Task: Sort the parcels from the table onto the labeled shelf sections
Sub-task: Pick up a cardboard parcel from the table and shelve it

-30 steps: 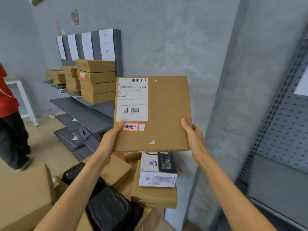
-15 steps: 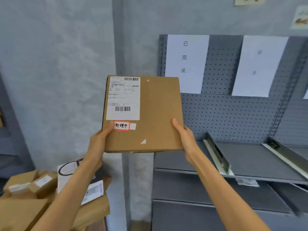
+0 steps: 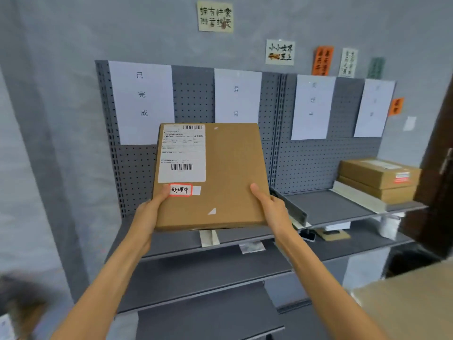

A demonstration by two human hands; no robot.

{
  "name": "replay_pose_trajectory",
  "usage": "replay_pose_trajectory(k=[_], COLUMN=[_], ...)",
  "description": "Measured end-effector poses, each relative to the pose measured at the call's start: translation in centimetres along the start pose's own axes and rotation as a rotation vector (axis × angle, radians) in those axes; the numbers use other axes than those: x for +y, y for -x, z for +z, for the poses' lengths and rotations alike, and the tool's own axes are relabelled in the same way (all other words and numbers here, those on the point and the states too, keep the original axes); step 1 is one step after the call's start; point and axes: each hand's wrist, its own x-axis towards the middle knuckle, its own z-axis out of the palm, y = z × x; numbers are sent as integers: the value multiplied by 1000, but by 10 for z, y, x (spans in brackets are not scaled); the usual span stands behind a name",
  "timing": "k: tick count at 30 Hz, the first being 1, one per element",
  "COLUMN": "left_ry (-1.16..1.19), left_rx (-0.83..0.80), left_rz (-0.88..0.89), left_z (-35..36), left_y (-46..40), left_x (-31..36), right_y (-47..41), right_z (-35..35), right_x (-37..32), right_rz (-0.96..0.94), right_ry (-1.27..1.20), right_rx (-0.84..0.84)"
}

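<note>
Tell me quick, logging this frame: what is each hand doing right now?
Left hand: grips the cardboard parcel at its lower left edge.
Right hand: grips the same parcel at its lower right edge.

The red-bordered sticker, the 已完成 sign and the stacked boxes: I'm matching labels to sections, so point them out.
red-bordered sticker (image 3: 180, 190): head view, its centre.
已完成 sign (image 3: 142, 94): head view, middle character.
stacked boxes (image 3: 378, 174): head view, top box's lid.

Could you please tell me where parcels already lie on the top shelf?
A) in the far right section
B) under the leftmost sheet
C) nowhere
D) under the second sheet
A: two stacked boxes sit at the top shelf's far right end, under the rightmost sheet; the other visible sections hold none.
</note>
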Motion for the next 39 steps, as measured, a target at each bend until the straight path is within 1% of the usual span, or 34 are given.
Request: replay_pose_trajectory(k=[5,10,12,17,20,22,27,30,35,39], left_ry=[-12,-11,1,28,27,24,17,28,43,61], left_rx=[-145,-304,-331,-321,-357,-376,-386,-368,-331,-286], left_rz=[-35,-62,-59,-74,-87,-101,-150,-179,-217,-233], left_z=[95,171,199,263,291,309,351,375,407,428], left_y=[23,37,40,36,25,15,-26,-61,-109,-135], left_x=[-12,-21,-23,-32,-45,-54,-74,-87,-117,-134], right_y=[4,7,8,5,-6,-20,-79,-124,-195,-235], right_z=[-99,-181,-207,-259,-281,-291,-314,-322,-336,-347], right_x=[9,13,13,19,27,33,48,59,76,93], right_rz=[22,72,90,116,100,98,123,129,162,193], right_ry=[25,26,21,-49,-44,-11,69,84,148,175], right_rx=[106,199,223,191,193,223,298,317,305,270])
